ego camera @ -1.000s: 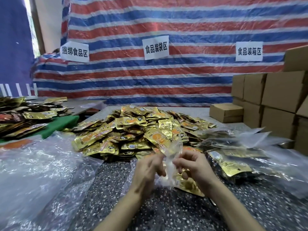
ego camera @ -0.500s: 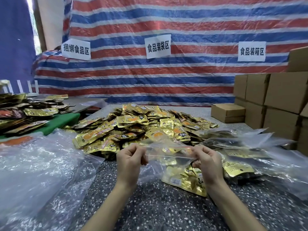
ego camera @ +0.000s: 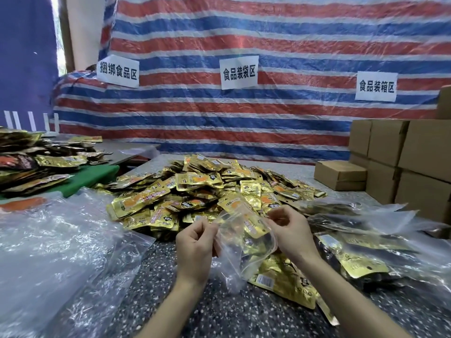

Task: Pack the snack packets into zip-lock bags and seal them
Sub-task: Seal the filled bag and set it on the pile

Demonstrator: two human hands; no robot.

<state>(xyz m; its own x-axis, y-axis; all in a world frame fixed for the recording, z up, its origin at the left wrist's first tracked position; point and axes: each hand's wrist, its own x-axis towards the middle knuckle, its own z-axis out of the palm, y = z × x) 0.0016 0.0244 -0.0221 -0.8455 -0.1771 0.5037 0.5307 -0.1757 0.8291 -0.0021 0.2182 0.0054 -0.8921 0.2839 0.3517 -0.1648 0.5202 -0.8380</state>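
A clear zip-lock bag (ego camera: 240, 250) hangs between my hands above the speckled table (ego camera: 219, 311), its mouth held apart. My left hand (ego camera: 195, 247) pinches the bag's left rim with curled fingers. My right hand (ego camera: 290, 230) pinches the right rim. A big heap of gold snack packets (ego camera: 200, 191) lies just behind the bag. A few gold packets (ego camera: 283, 279) lie flat under the bag, near my right wrist.
A pile of empty clear bags (ego camera: 56, 245) covers the table's left. Filled clear bags (ego camera: 366, 240) lie at the right. Cardboard boxes (ego camera: 405, 164) stack at the far right. Darker packets (ego camera: 36, 162) sit on a green surface at the left.
My hands stretched the bag wide half a second ago. They have now come closer together, and the bag's mouth gapes open and sags between them.
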